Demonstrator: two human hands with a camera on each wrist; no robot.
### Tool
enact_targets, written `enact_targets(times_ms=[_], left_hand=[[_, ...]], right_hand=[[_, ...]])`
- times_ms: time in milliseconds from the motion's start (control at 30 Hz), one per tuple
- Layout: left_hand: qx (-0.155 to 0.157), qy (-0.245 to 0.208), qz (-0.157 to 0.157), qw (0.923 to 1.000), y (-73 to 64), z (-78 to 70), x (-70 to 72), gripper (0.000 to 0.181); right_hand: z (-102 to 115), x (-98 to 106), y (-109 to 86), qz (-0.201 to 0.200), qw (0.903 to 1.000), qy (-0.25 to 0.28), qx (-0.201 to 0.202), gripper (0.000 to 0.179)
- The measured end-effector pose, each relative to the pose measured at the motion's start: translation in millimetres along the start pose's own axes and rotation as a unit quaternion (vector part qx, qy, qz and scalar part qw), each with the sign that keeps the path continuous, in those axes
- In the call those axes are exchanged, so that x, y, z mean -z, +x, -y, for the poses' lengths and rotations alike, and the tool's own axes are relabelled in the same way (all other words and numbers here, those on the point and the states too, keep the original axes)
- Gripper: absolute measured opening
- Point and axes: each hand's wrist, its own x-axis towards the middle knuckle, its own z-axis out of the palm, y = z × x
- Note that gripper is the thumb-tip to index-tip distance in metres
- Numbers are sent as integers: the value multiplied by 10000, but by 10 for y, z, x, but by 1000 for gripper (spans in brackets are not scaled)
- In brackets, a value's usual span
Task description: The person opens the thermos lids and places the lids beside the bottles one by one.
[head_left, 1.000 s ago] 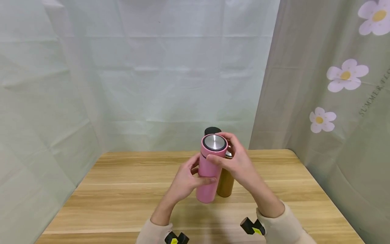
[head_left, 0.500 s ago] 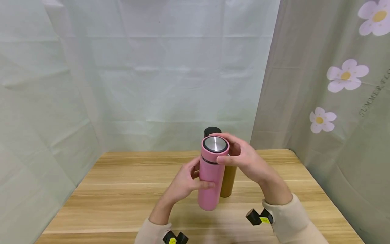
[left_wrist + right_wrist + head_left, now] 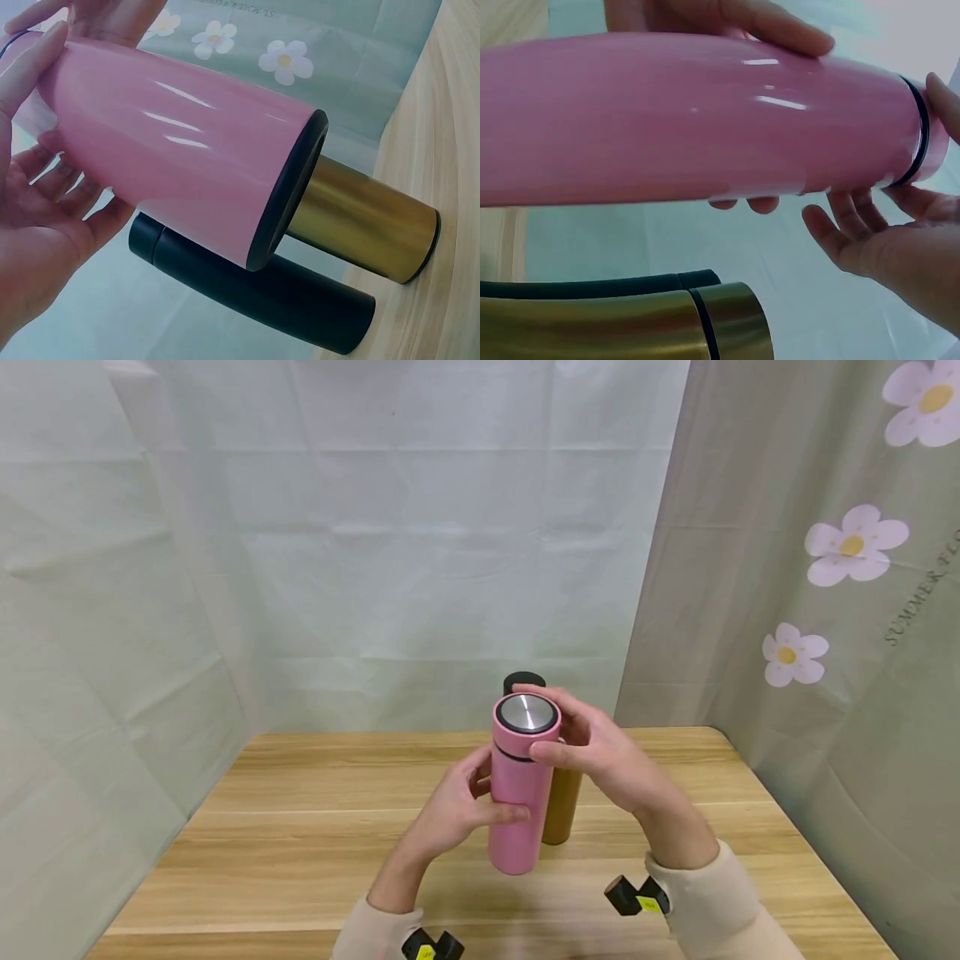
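Note:
A pink thermos flask (image 3: 517, 802) with a silver disc on its pink lid (image 3: 527, 713) is held up above the table, its base tipped slightly toward me. My left hand (image 3: 459, 806) grips the body from the left, thumb across the front. On the right, my right hand (image 3: 600, 752) holds the lid, its thumb at the front edge and fingers behind. A dark ring shows at the seam below the lid in the right wrist view. Behind the flask stand a gold thermos (image 3: 360, 217) and a black thermos (image 3: 255, 292), both partly hidden in the head view.
The wooden table (image 3: 315, 843) spreads out on both sides of the flasks. A pale cloth (image 3: 420, 543) hangs behind the table's far edge, and a curtain with printed flowers (image 3: 855, 545) hangs at the right.
Over the last second the pink thermos has come slightly nearer and the right hand has shifted right around the lid, its thumb moving rightward. In the last half second there is hardly any movement.

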Motion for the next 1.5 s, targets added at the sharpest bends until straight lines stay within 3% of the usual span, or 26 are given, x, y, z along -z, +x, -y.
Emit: enact_targets(times_ms=[200, 433, 567, 633, 833, 967, 1200, 1333, 1500], left_hand=[[72, 28, -225, 9997, 6, -6, -6, 63], [151, 249, -576, 9979, 24, -11, -31, 66], [113, 380, -587, 9975, 35, -2, -36, 67], [96, 319, -510, 9981, 33, -1, -31, 67], [27, -51, -64, 10000, 15, -1, 3, 64], [6, -163, 144, 9998, 11, 1, 8, 64], [-28, -26, -47, 10000, 7, -2, 2, 63], [-27, 91, -180, 9998, 1, -7, -1, 63], [-27, 215, -335, 9992, -6, -19, -5, 65]], right_hand=[[-42, -125, -26, -788, 9967, -200, -19, 68], [-76, -298, -2, -1218, 9923, -226, 79, 80], [-81, -306, 29, -1439, 9894, -148, 86, 80], [-80, -258, 31, -1260, 9919, -10, 136, 78], [-57, -59, 30, -149, 9981, 534, 258, 68], [-46, 5, 27, 220, 9974, 631, 279, 69], [-69, -16, 10, 15, 9969, 735, 296, 68], [-67, -54, -10, -122, 9979, 563, 293, 64], [-43, -151, -3, -310, 9990, 161, 285, 73]])
